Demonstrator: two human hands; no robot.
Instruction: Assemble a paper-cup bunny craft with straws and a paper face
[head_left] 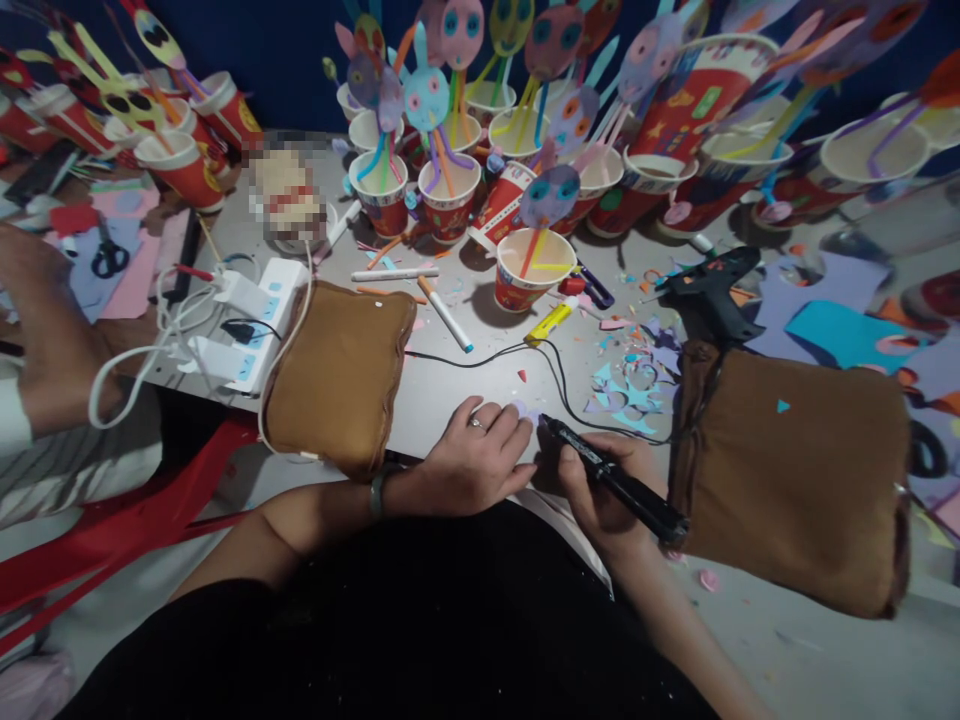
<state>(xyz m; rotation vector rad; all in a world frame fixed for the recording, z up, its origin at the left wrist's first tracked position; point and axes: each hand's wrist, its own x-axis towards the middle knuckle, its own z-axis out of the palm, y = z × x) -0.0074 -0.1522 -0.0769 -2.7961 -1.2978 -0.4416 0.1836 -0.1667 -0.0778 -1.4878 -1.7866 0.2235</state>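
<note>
My right hand [600, 490] is closed around a thick black marker [619, 485]. The marker is uncapped at the front, and its tip points at a small light purple paper piece [531, 412] on the table. Just left of that piece, my left hand [484, 455] rests with its back up and its fingers curled together. Whatever may be under its fingertips is hidden. Ahead stands a red paper cup [529, 278] carrying a purple face figure [550, 197] on coloured stems. A yellow glue-like tube [553, 320] lies near it.
Brown cushions lie left [337, 375] and right [795, 470]. A white power strip [274, 310] with cables is at left. Paper scraps [634, 375], a black glue gun [712, 295] and blue paper [847, 335] lie right. Several decorated cups line the back. Another person's arm [56, 330] shows at left.
</note>
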